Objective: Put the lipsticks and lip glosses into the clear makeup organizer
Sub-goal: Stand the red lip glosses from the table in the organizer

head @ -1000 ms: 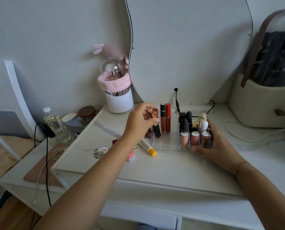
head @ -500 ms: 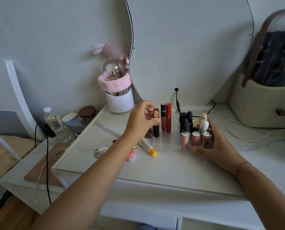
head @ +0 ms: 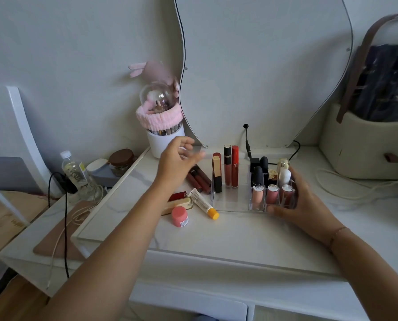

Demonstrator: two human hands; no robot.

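The clear makeup organizer [head: 230,203] sits on the white vanity top. Standing in it are a gold-and-black lipstick [head: 217,174], two tall lip glosses [head: 231,169] and several small tubes on the right [head: 272,193]. My left hand [head: 176,164] hovers open, blurred, just left of the gold lipstick and holds nothing. Two dark red lip glosses [head: 199,179] lie on the table below it. A red and cream lipstick [head: 178,201], a white tube with an orange cap [head: 203,203] and a pink jar [head: 180,216] lie nearby. My right hand [head: 302,205] grips the organizer's right front corner.
A white brush holder with a pink band [head: 163,135] stands at the back left beside the mirror [head: 263,66]. A beige cosmetics case [head: 369,140] sits at the right with a cable [head: 346,188] before it. A water bottle [head: 74,172] and jars are on the lower left shelf.
My left hand let go of the gold-and-black lipstick, which now stands upright in the organizer, and drew back to the left with fingers spread. The right hand stayed on the organizer.
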